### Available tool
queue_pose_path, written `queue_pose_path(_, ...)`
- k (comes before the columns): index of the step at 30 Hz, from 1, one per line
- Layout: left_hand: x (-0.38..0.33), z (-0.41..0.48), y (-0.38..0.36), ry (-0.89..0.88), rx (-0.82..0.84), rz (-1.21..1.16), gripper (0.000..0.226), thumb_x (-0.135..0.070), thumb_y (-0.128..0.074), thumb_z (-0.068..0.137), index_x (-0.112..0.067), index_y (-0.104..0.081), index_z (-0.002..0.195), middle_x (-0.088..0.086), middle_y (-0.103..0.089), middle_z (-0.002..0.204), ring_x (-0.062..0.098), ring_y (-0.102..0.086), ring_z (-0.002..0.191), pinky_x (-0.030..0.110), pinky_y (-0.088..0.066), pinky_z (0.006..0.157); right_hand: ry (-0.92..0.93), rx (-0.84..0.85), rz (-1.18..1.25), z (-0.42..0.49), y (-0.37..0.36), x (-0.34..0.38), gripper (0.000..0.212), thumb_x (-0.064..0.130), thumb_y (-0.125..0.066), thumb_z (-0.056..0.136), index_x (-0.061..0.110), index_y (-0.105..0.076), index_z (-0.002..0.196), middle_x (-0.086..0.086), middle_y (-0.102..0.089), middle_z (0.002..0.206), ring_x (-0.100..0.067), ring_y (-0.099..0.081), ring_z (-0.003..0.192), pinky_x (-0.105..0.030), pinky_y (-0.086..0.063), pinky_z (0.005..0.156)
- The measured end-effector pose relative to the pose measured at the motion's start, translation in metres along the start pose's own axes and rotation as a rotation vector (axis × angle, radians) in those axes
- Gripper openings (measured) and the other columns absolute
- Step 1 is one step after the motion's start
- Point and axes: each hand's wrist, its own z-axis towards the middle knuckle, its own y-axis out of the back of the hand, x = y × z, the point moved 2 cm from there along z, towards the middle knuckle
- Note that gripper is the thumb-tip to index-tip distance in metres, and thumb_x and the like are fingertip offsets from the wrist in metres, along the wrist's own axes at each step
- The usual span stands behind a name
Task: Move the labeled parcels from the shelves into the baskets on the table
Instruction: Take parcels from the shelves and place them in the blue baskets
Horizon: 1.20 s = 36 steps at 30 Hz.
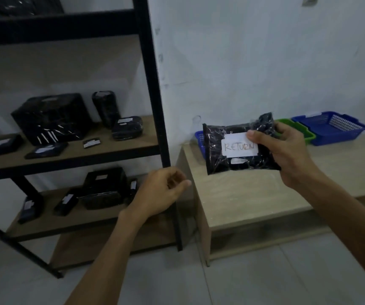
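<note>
right hand (287, 150): the thumb (255, 135) presses on the upper right corner of the white label (238, 147). the fingers (281, 127) curl round the right edge of the parcel (227, 159) from behind, so the grip is closed on it. the parcel is a flat packet in glossy black wrap. the label faces the camera and reads "return" in handwriting. the parcel is held in the air, roughly upright, above the left part of the table (254, 194), and touches nothing but the hand.

left hand (161, 192): the fingers are loosely curled toward the palm and hold nothing. the hand hangs in front of the right front post of the shelf unit (153, 84), just below the middle board (71, 156).

baskets: three stand in a row at the back of the table, against the wall.
- a blue basket (200, 137) at the left, mostly hidden behind the parcel.
- a green basket (307, 131), partly hidden behind the right hand.
- a second blue basket (331, 128) at the right, with its mesh wall in view.

shelves: the middle board carries black-wrapped parcels: a large box (51, 117), an upright cylinder (106, 108) and several flat packets with white labels. the lower board (45, 223) carries a black box (104, 186) and smaller labelled packets beside it. the writing on these labels is too small to read.
</note>
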Motion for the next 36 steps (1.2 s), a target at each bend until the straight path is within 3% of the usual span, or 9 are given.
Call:
queue_pose_path(5, -0.027, 0.034, -0.062, 0.032, 0.019, -0.022, 0.018, -0.037, -0.066, 0.085, -0.022, -0.069, 0.095, -0.011, -0.067, 0.084, -0.001, -0.062, 0.077, 0.026, -0.055, 0.071, -0.085, -0.027, 0.014, 0.023, 0.074, -0.021, 0.032, 0.007, -0.074, 0.071, 0.005, -0.065, 0.102, -0.014, -0.072, 0.090, -0.027, -0.071, 0.076, -0.035, -0.060, 0.060)
queue_pose_path(8, -0.039, 0.063, -0.104, 0.069, 0.012, -0.026, 0.014, -0.038, -0.067, 0.084, -0.026, -0.068, 0.091, -0.011, -0.068, 0.082, 0.000, -0.063, 0.074, 0.027, -0.055, 0.071, -0.131, -0.059, 0.025, 0.045, 0.118, -0.039, 0.038, 0.008, -0.076, 0.070, 0.002, -0.064, 0.105, -0.017, -0.072, 0.090, -0.029, -0.071, 0.074, -0.038, -0.060, 0.060)
queue_pose_path(15, -0.049, 0.115, -0.172, 0.161, 0.027, -0.047, 0.017, -0.037, -0.069, 0.083, -0.022, -0.069, 0.090, -0.010, -0.069, 0.081, 0.005, -0.063, 0.072, 0.031, -0.056, 0.071, -0.240, -0.086, 0.006, 0.098, 0.183, -0.078, 0.027, 0.008, -0.075, 0.073, 0.004, -0.067, 0.099, -0.012, -0.074, 0.079, -0.022, -0.071, 0.063, -0.033, -0.059, 0.054)
queue_pose_path(20, -0.031, 0.166, -0.199, 0.196, 0.055, -0.010, 0.016, -0.036, -0.069, 0.084, -0.022, -0.069, 0.091, -0.011, -0.068, 0.083, 0.004, -0.062, 0.073, 0.025, -0.054, 0.068, -0.295, -0.090, -0.015, 0.151, 0.204, -0.115, 0.020, 0.009, -0.073, 0.076, 0.005, -0.068, 0.095, -0.008, -0.074, 0.072, -0.019, -0.070, 0.061, -0.029, -0.057, 0.052)
queue_pose_path(26, 0.015, 0.237, -0.232, 0.251, 0.058, -0.028, 0.015, -0.035, -0.070, 0.083, -0.021, -0.068, 0.088, -0.011, -0.067, 0.081, 0.006, -0.062, 0.072, 0.028, -0.054, 0.071, -0.378, -0.083, -0.056, 0.224, 0.210, -0.162, 0.021, 0.010, -0.072, 0.078, 0.000, -0.067, 0.096, -0.010, -0.074, 0.075, -0.020, -0.070, 0.061, -0.027, -0.056, 0.052)
queue_pose_path(31, 0.045, 0.293, -0.252, 0.288, 0.099, -0.010, 0.020, -0.034, -0.069, 0.085, -0.015, -0.068, 0.091, -0.010, -0.065, 0.080, -0.002, -0.056, 0.069, 0.024, -0.049, 0.070, -0.426, -0.082, -0.087, 0.280, 0.213, -0.194, 0.016, 0.010, -0.072, 0.078, 0.002, -0.069, 0.092, -0.008, -0.074, 0.078, -0.019, -0.070, 0.061, -0.027, -0.056, 0.052)
queue_pose_path(36, 0.069, 0.334, -0.275, 0.337, 0.130, -0.018, 0.009, -0.028, -0.069, 0.085, -0.020, -0.066, 0.087, -0.016, -0.061, 0.075, -0.003, -0.054, 0.064, 0.024, -0.048, 0.068, -0.527, -0.089, -0.072, 0.332, 0.221, -0.229, 0.020, 0.011, -0.072, 0.078, 0.002, -0.069, 0.096, -0.007, -0.074, 0.077, -0.017, -0.070, 0.060, -0.025, -0.055, 0.051)
